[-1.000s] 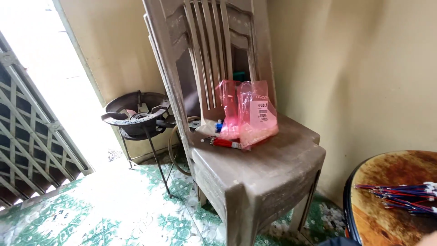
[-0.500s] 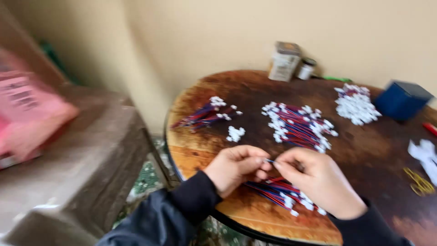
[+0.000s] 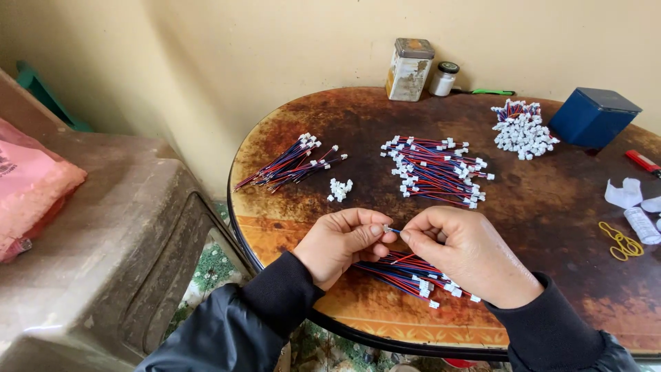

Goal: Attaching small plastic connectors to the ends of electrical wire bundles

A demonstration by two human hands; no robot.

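Far left of the left hand (image 3: 342,242), a pink plastic bag (image 3: 31,193) lies on a grey plastic chair (image 3: 117,234). The left hand is closed in a pinch: thumb and forefinger grip one end of a thin wire lead (image 3: 391,229). The right hand (image 3: 463,253) is closed the same way on the other end, so the lead spans the small gap between the two hands, above the near edge of the round brown surface (image 3: 551,207).

Directly beneath both hands lies a bundle of red-and-blue leads (image 3: 406,272) with white connectors. Beyond the left hand, a loose fan of leads (image 3: 289,164) rests on the surface, with a small cluster of white connectors (image 3: 339,189) just beside it. Beyond the right hand lies a larger pile of leads (image 3: 437,170). Further back stand a worn metal tin (image 3: 410,69) and a small jar (image 3: 444,78). Well to the right of the right hand are a heap of connectors (image 3: 522,131), a blue box (image 3: 593,117) and yellow rubber bands (image 3: 622,241).
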